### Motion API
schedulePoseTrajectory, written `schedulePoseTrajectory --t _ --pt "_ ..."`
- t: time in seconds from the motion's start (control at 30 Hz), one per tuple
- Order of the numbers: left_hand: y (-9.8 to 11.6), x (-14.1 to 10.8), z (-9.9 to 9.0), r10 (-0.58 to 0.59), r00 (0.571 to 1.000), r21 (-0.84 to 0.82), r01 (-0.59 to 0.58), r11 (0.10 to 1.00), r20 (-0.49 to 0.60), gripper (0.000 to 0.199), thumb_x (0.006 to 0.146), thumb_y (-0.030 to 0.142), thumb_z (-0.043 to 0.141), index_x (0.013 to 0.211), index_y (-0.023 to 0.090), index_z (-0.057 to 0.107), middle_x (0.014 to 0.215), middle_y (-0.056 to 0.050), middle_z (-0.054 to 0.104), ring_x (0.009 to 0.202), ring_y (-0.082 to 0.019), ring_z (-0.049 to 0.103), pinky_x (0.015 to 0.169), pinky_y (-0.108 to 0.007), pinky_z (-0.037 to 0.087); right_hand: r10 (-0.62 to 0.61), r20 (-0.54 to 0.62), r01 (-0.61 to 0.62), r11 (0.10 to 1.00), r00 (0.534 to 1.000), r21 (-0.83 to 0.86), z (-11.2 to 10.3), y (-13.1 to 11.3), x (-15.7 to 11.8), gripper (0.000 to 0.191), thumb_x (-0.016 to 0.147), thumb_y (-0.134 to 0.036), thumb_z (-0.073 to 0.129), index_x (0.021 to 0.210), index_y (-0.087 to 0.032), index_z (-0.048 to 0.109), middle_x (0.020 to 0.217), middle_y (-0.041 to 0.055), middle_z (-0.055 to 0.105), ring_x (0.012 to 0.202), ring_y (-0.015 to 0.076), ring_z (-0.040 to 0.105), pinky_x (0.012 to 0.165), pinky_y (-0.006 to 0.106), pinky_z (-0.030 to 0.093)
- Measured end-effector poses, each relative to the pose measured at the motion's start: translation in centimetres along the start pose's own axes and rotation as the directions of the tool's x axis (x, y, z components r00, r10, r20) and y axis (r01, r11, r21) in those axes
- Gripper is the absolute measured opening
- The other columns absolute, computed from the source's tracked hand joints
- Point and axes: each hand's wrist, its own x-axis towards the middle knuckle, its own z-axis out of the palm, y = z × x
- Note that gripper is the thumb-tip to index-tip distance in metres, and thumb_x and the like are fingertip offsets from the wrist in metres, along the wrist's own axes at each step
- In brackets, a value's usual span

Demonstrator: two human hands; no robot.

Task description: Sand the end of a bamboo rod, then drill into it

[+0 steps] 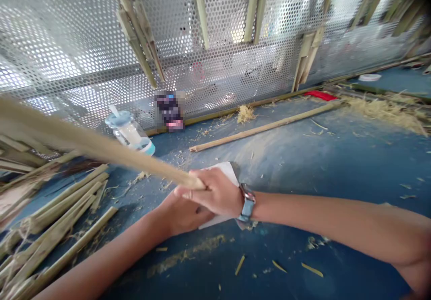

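Blue work surface (269,286), bearing loose slivers (312,270) nearest the viewer, at 5 o'clock from the hands. At centre, the right hand (218,192), its wrist banded by a watch (248,205), grips the end of a pale pole (148,163), apparently bamboo, which rises blurred toward 10 o'clock. The left hand (188,212) lies curled beneath and against the right; whether it also grasps the pole cannot be told. Under both, a white sheet (229,169) shows at 1 o'clock. Sound practice here probably means a firm, even grip, wrists kept low, and the long free end swung clear of the lidded tumbler (129,134) at 10–11 o'clock. Split lengths (67,205) lie between 8 and 9 o'clock, also best avoided. Farther off, a second pole (262,129) rests between 12 and 2 o'clock, with a tuft of shavings (245,114) beyond it; a perforated metal screen (222,3) closes the view at 12.
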Motion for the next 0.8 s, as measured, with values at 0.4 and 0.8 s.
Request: schedulePoseTrajectory --t 0.4,0.8 --pt "0.2 0.0 0.1 0.062 0.988 -0.022 -0.059 0.998 0.140 0.067 0.098 0.056 0.039 0.149 0.012 0.035 0.153 -0.014 0.039 0.142 -0.029 0.034 0.116 -0.046 0.028 0.161 -0.192 -0.131 0.978 0.968 0.161 -0.5 1.1 0.6 0.046 0.086 -0.057 0.058 0.062 -0.020 0.045 0.052 -0.0050 0.043 0.050 0.0080 0.038 0.046 0.024 0.029" --pt "0.8 -0.4 0.3 0.052 0.992 -0.003 -0.052 0.999 0.117 0.073 0.095 0.060 0.043 0.151 0.014 0.031 0.155 -0.015 0.036 0.144 -0.032 0.031 0.118 -0.051 0.024 0.276 -0.237 -0.196 0.930 0.932 0.310 -0.1 -0.1 0.0 0.051 0.084 -0.060 0.059 0.056 -0.022 0.040 0.042 -0.0084 0.034 0.038 0.0060 0.031 0.037 0.023 0.025"
